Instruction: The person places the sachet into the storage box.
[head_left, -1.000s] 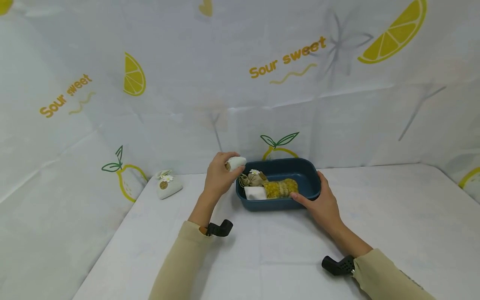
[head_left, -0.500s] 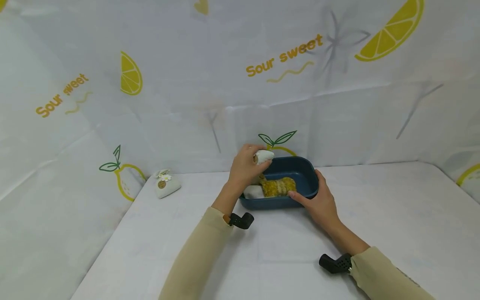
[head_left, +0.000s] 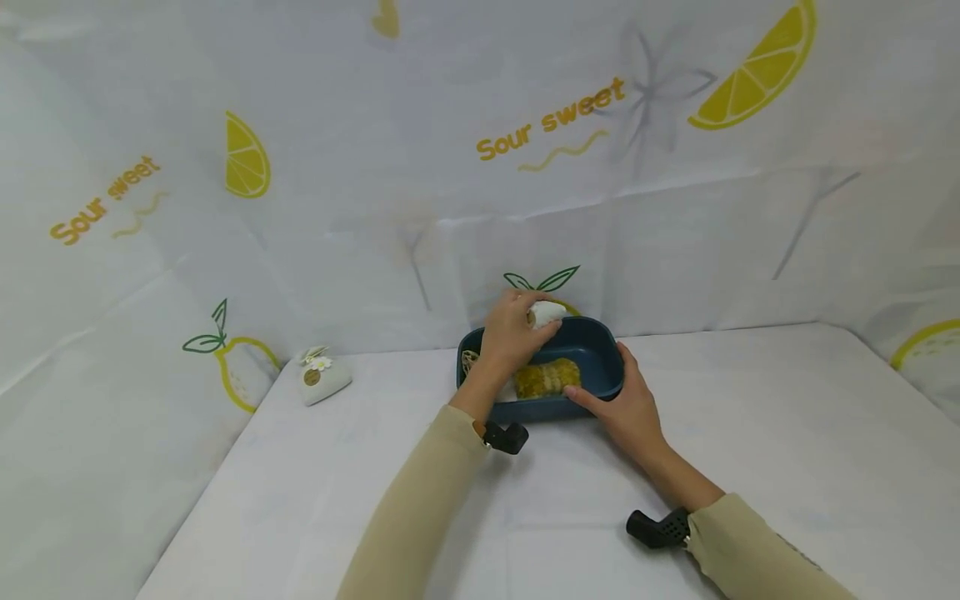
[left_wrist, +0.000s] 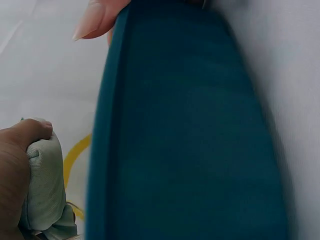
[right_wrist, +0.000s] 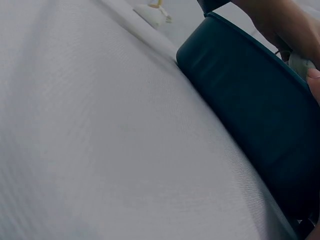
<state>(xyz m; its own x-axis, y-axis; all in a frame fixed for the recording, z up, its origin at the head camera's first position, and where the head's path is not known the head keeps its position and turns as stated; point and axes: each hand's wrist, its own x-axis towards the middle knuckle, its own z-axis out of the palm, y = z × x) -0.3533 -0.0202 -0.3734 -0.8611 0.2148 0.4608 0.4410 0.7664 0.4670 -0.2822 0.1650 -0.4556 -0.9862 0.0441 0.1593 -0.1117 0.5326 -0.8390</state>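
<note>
My left hand (head_left: 513,332) pinches a small white cloth sachet (head_left: 550,312) above a dark blue tub (head_left: 555,408). The left wrist view has this pale sachet (left_wrist: 45,180) between thumb and fingers, beyond the tub's wall (left_wrist: 190,125). At the tub's right end my right hand (head_left: 632,412) grips the rim, thumb over the front edge and fingers around the side. Inside lies a mustard-yellow patterned bundle (head_left: 551,377), with a patch of a white item beside it. My left hand and forearm hide most of the tub's left part.
Another white sachet (head_left: 326,382), with a daisy and a round brown tag, sits at the table's back left corner. A white cloth printed with lemons (head_left: 247,154) hangs right behind the tub. White cloth covers the table (head_left: 300,500).
My left hand has carried the white sachet rightward from the tub's left end to over its middle. My right hand keeps its grip on the tub. The head view has shifted slightly.
</note>
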